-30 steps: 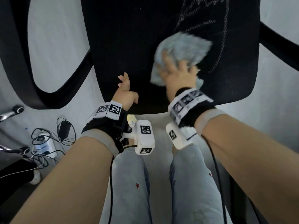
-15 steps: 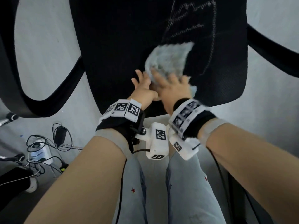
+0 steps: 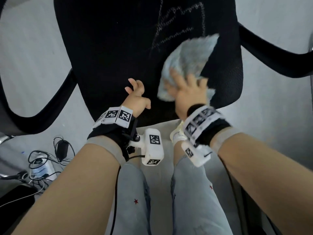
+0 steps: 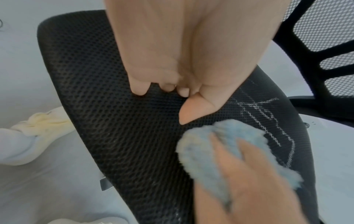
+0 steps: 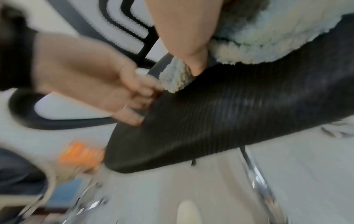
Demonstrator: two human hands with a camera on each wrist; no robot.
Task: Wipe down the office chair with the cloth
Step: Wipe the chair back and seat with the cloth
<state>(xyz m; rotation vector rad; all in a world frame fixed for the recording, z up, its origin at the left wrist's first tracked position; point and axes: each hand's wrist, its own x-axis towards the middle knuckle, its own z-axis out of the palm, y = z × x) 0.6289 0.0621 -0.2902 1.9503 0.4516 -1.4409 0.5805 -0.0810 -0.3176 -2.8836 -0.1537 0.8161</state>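
Right hand presses cloth near seat edge.

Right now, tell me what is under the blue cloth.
The blue cloth lies on the black mesh seat, pressed by the right hand. White chalk-like scribbles run beside it; whether any continue beneath is hidden.

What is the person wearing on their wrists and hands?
Both hands are bare. Each wrist carries a black strap with a white band of square black-and-white markers, plus a white camera block. A thin black cable trails down.
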